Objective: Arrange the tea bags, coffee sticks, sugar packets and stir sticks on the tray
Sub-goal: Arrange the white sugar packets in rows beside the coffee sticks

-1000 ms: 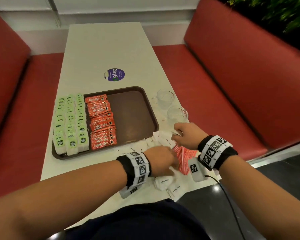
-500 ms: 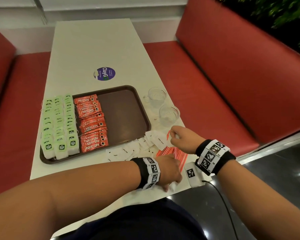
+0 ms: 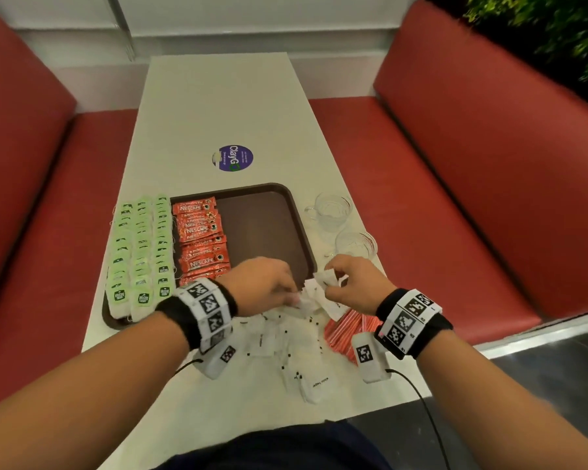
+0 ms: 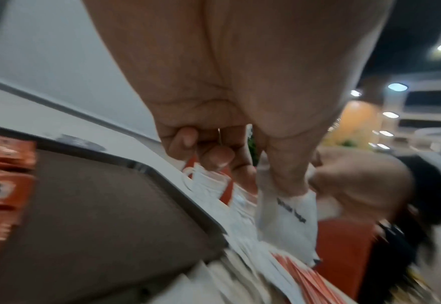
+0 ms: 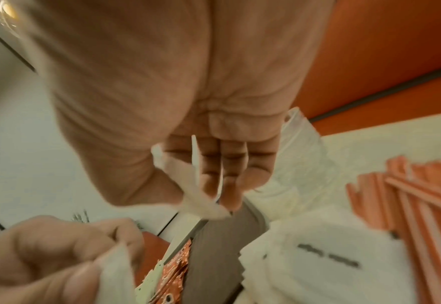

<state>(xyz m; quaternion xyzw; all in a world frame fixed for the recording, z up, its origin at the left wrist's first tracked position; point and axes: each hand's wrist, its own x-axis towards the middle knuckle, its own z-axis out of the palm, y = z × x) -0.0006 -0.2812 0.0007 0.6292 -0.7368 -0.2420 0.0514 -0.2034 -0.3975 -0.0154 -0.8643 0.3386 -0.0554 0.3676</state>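
A brown tray (image 3: 269, 232) holds rows of green tea bags (image 3: 140, 252) on its left and red coffee sticks (image 3: 202, 239) beside them; its right half is bare. White sugar packets (image 3: 286, 337) lie heaped on the table by the tray's near right corner. Red-and-white stir sticks (image 3: 348, 332) lie to their right. My left hand (image 3: 279, 288) pinches a white sugar packet (image 4: 289, 222) between thumb and fingers, just above the heap. My right hand (image 3: 340, 283) pinches several white sugar packets (image 5: 198, 195), close beside the left hand.
Two clear glass cups (image 3: 330, 208) (image 3: 355, 244) stand on the table right of the tray, just beyond my right hand. A round purple sticker (image 3: 233, 158) marks the white table (image 3: 224, 106). Red bench seats run along both sides.
My left hand moved up from the near table edge to the packet heap by the tray corner and holds a packet. My right hand stayed near the cups with its packets.
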